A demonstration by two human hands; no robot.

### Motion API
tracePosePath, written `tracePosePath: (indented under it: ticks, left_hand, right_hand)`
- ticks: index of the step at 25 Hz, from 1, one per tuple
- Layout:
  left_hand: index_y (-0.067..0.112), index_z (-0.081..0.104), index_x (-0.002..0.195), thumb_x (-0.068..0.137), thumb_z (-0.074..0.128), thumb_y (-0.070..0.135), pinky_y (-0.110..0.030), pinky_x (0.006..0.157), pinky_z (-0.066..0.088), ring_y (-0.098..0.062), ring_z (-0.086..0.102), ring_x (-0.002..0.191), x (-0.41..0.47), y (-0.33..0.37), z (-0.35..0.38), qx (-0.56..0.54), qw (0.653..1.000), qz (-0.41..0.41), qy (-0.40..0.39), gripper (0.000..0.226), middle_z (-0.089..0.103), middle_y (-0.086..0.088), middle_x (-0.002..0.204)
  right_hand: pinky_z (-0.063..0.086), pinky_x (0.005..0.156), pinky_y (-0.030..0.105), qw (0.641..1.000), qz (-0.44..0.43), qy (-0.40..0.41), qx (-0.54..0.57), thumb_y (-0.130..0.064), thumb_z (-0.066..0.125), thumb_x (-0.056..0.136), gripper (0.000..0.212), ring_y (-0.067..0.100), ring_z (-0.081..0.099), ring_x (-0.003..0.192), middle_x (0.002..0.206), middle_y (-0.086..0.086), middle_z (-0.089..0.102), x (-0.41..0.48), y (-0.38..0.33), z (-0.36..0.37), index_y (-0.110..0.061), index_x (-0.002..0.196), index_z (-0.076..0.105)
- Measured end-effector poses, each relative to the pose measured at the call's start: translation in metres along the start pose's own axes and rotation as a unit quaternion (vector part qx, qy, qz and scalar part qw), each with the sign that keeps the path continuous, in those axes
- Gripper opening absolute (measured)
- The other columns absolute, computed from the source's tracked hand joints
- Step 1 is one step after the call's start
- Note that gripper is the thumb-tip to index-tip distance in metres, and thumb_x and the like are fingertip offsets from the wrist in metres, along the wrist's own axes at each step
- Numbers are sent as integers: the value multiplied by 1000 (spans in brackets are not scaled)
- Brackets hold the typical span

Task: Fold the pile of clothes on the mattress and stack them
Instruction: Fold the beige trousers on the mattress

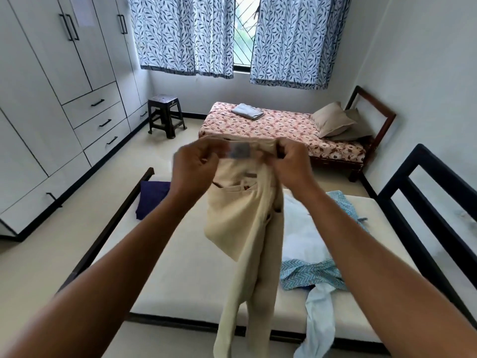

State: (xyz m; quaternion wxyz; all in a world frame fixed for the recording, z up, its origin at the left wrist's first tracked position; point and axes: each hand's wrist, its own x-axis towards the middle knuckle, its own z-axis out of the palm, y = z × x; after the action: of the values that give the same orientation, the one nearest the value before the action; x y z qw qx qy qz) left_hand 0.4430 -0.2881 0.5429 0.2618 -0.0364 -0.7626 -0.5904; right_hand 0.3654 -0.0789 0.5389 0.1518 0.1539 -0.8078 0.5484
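— What can't you make out from your end?
— The label (240,150) on the waistband of the cream trousers (242,228) is a smear; I can't read it. The left hand (196,164) and right hand (291,161) are motion-soft, and their fingertips curl out of sight into the cloth.
— Lower down?
— The trouser legs run off the bottom edge, as does the pale blue garment (320,319). The trousers cover part of the white garment (304,236) and the mattress (180,267).
— The sides?
— The left forearm hides a corner of the navy cloth (151,200). The wardrobe (38,99) is cut by the left edge. I can't identify the folded cloth (247,111) on the far bed (284,125); it is too small.
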Motion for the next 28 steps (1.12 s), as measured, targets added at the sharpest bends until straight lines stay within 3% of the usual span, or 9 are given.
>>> tracePosePath:
  ticks: [2, 4, 6, 8, 10, 16, 19, 24, 28]
  left_hand:
    - [22, 59, 132, 82, 81, 31, -37, 95, 56, -14, 63, 116, 9, -22, -16, 139, 987, 42, 69, 55, 65, 1, 129]
    - [21, 44, 144, 65, 93, 46, -39, 104, 52, -20, 58, 128, 19, -36, -27, 81, 995, -41, -35, 96, 59, -5, 140]
    - [10, 59, 134, 66, 96, 32, -52, 102, 56, -28, 69, 118, 24, -36, -29, -51, 982, -126, -128, 81, 72, -14, 125]
    - [7, 73, 112, 72, 95, 24, -50, 94, 60, -29, 73, 103, 27, -31, -21, -66, 985, -120, -106, 49, 76, -17, 112]
    - [14, 72, 111, 71, 94, 39, -44, 87, 62, -25, 73, 100, 21, -32, -17, -74, 989, -115, -62, 52, 77, -11, 110]
    - [8, 64, 126, 96, 29, 81, -49, 93, 54, -36, 67, 112, -31, -120, -57, -115, 915, -387, -2, 86, 70, -20, 122]
    - [-2, 63, 122, 97, 38, 77, -49, 85, 57, -41, 69, 106, -58, -144, -54, -122, 842, -524, -42, 86, 71, -26, 116]
    - [12, 66, 130, 97, 60, 57, -45, 90, 56, -30, 67, 114, -42, -128, -46, -192, 883, -425, -45, 56, 69, -14, 126]
    - [13, 73, 119, 100, 61, 31, -37, 78, 54, -22, 68, 95, -28, -122, -55, -245, 894, -374, -7, 29, 71, -12, 118]
  right_hand:
    - [61, 81, 52, 989, 33, -31, 138, -20, 80, 88, 6, 20, 69, 80, 87, 8, 78, 7, -6, -15, -14, 90, 77]
    - [60, 86, 45, 961, 51, -46, 269, -13, 69, 98, 10, 21, 71, 84, 89, 5, 77, 15, -15, -27, -17, 93, 77]
    - [60, 86, 39, 948, 55, -60, 307, -14, 62, 102, 13, 20, 72, 89, 92, 5, 78, 25, -18, -34, -11, 99, 74]
    - [60, 86, 37, 952, 55, -70, 293, -15, 60, 103, 16, 20, 73, 91, 93, 7, 77, 30, -18, -35, -3, 102, 70]
    - [60, 85, 37, 949, 65, -70, 302, -14, 59, 103, 16, 20, 73, 91, 94, 8, 77, 34, -17, -34, -1, 102, 69]
    - [56, 101, 47, 942, 43, -58, 327, -17, 67, 95, 33, 28, 68, 104, 108, 18, 72, 43, -25, -32, 8, 116, 64]
    - [52, 107, 52, 939, 48, -56, 336, -20, 70, 91, 33, 30, 68, 105, 104, 16, 74, 53, -29, -28, 5, 113, 69]
    - [57, 101, 48, 942, 41, -52, 329, -13, 62, 101, 16, 26, 72, 101, 99, 11, 78, 65, -39, -26, -4, 103, 75]
    - [59, 94, 44, 937, 47, -40, 345, -13, 61, 102, 17, 25, 74, 99, 99, 11, 79, 71, -42, -44, -6, 101, 76]
